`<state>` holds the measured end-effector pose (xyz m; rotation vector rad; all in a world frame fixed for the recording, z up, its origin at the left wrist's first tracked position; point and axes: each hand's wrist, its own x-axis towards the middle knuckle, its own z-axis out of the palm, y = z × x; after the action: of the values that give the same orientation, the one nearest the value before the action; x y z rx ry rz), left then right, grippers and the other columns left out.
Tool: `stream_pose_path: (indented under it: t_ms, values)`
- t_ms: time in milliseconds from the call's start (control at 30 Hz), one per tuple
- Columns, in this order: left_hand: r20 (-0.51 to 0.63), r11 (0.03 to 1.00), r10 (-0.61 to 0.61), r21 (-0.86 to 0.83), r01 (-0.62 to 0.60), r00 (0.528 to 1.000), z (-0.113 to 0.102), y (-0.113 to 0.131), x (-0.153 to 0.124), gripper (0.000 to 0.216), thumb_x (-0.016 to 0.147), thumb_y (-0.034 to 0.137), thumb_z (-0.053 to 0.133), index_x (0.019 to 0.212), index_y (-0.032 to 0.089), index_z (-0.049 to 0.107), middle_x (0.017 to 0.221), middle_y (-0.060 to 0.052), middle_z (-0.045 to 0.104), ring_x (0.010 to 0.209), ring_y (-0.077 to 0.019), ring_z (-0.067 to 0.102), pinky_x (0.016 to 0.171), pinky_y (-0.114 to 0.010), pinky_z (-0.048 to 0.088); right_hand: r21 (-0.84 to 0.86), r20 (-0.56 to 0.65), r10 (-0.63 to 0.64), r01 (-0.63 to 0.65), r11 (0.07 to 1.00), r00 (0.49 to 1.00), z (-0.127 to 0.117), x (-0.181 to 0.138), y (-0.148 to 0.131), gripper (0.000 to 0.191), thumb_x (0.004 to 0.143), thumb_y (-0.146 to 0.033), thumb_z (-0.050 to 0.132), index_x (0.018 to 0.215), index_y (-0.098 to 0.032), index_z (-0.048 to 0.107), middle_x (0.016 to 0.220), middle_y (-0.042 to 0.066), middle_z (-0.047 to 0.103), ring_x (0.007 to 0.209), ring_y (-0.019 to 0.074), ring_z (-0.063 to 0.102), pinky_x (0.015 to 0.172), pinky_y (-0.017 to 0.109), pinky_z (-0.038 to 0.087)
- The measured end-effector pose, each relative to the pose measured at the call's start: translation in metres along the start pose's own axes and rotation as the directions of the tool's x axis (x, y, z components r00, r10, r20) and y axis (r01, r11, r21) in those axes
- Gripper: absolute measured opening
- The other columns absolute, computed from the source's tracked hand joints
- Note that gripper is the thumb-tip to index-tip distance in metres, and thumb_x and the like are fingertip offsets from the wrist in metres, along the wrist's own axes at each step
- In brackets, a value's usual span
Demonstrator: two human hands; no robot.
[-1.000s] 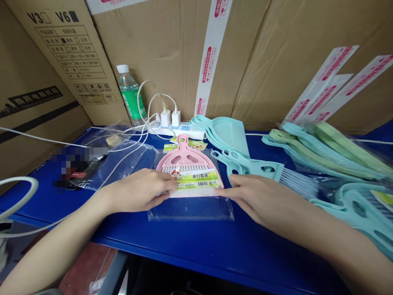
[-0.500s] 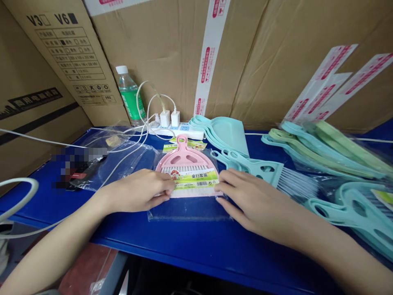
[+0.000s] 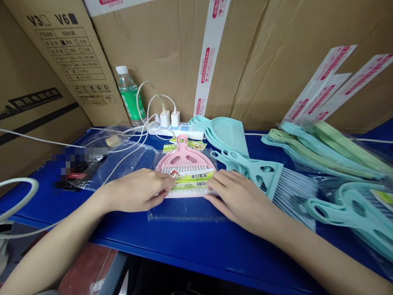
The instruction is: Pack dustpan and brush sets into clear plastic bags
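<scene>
tall cardboard cartons [image 3: 172,61] stand at the back of a blue table [image 3: 190,250], and the pink pan [image 3: 181,152] lies flat in a clear bag [image 3: 187,212] near the middle of it, handle pointing to the cartons. the fingers of the left hand [image 3: 138,190] are bunched narrow at the pan's front left corner; those of the right hand [image 3: 241,196] curl over its front right corner. whether either pinches the film or only presses on it, i cannot tell.

between the hands a printed label [image 3: 199,177] lies across white bristles [image 3: 192,168] that sit over the pan. the pan looks like light, stiff plastic, likely hard to break; the film looks thin, slippery and quick to crease. the firm rim at both sides, or the handle, should give the surest hold, while the loose film in front would probably just bunch up.

just behind the pan's handle are loose labels [image 3: 196,144] and a power strip [image 3: 193,133]; a bottle [image 3: 132,98] stands behind it to the left. right of the pan lie green brushes [image 3: 256,169], with green pans [image 3: 231,133] behind them and bagged pans [image 3: 310,151] farther right.
</scene>
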<state>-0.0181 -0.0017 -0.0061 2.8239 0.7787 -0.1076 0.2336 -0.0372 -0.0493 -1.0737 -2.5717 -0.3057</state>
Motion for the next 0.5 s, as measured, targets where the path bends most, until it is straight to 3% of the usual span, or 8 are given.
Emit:
stream_pose_path:
  t_ms: [300, 500]
  values:
    - [-0.013, 0.999, 0.016, -0.051, -0.017, 1.000, -0.0002, -0.0018, -0.0001, 0.015, 0.088, 0.012, 0.042, 0.078, 0.019, 0.050, 0.077, -0.001, 0.060, 0.062, -0.0133, 0.054, 0.057, -0.027, 0.037, -0.155, -0.002, -0.073, 0.072, 0.985, 0.997, -0.0026, -0.0001, 0.0000, 0.027, 0.089, -0.003, 0.046, 0.070, -0.019, 0.058, 0.069, 0.002, 0.059, 0.066, 0.0173, 0.054, 0.061, 0.030, 0.037]
    - [0.001, 0.998, 0.013, -0.059, -0.013, 1.000, 0.0002, -0.0033, -0.0012, 0.014, 0.085, 0.008, 0.045, 0.077, 0.019, 0.050, 0.079, -0.001, 0.061, 0.062, -0.0129, 0.054, 0.056, -0.026, 0.036, -0.101, 0.016, -0.089, 0.090, 0.991, 0.996, -0.0053, -0.0005, 0.0006, 0.025, 0.085, -0.001, 0.048, 0.072, -0.019, 0.058, 0.072, 0.002, 0.062, 0.070, 0.0183, 0.056, 0.062, 0.030, 0.040]
